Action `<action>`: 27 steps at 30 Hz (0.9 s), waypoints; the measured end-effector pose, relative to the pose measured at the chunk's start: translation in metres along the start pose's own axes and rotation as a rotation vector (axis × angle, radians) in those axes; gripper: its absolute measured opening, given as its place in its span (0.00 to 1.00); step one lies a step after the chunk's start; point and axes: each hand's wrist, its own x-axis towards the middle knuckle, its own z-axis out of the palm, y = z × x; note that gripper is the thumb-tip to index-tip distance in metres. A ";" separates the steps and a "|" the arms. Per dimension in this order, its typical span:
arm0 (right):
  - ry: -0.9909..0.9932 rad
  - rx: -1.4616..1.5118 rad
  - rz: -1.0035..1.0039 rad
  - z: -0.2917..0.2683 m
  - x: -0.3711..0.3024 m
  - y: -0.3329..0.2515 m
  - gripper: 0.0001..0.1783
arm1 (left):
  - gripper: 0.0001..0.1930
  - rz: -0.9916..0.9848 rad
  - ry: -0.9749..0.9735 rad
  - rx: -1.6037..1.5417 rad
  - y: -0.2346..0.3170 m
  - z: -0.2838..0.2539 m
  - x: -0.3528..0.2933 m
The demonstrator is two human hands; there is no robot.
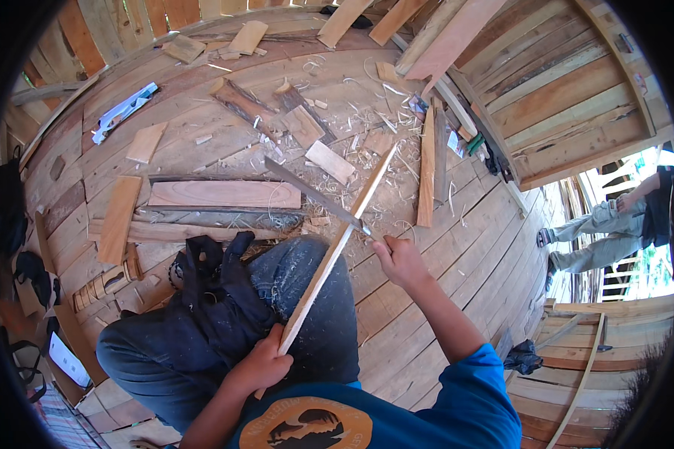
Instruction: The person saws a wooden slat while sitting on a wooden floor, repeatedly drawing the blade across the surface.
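My left hand [264,364] is closed around the lower end of a long, narrow wooden strip [320,278]. The strip slants up and away across my thigh, its far end over the shavings on the floor. In my closed right hand [401,261] is the handle of a machete [311,193]. Its long grey blade points up and to the left and crosses the strip beyond my knee, close to the handle. Whether the edge touches the wood, I cannot tell.
Curled shavings and offcuts litter the plank floor [397,299]. A reddish board [225,194] lies beyond my knees, and a dark cloth bag [213,299] rests on my lap. Upright boards lean at the back. A person [614,224] is at the doorway on the right.
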 end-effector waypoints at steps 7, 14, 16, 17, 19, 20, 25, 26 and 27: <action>-0.102 0.077 -0.038 -0.001 -0.017 -0.027 0.30 | 0.18 0.122 -0.107 -0.166 -0.038 -0.005 0.016; -0.122 0.584 0.192 0.061 -0.046 -0.050 0.32 | 0.14 -0.114 -0.398 -0.713 -0.029 -0.023 0.017; -0.088 0.604 0.217 0.064 -0.048 -0.054 0.32 | 0.14 -0.102 -0.396 -0.705 -0.030 -0.024 0.017; -0.082 0.592 0.221 0.057 -0.047 -0.061 0.32 | 0.15 -0.115 -0.395 -0.717 -0.028 -0.024 0.017; -0.093 0.583 0.228 0.053 -0.044 -0.065 0.32 | 0.16 -0.143 -0.391 -0.743 -0.023 -0.026 0.015; -0.108 0.585 0.229 0.052 -0.041 -0.064 0.32 | 0.15 -0.138 -0.403 -0.753 -0.023 -0.027 0.014; -0.163 0.658 0.265 0.062 -0.036 -0.045 0.32 | 0.15 -0.137 -0.446 -0.804 -0.023 -0.028 0.017; -0.147 0.682 0.273 0.064 -0.037 -0.047 0.32 | 0.15 -0.131 -0.445 -0.805 -0.025 -0.028 0.017; -0.130 0.706 0.281 0.066 -0.037 -0.047 0.32 | 0.15 -0.125 -0.445 -0.806 -0.026 -0.027 0.017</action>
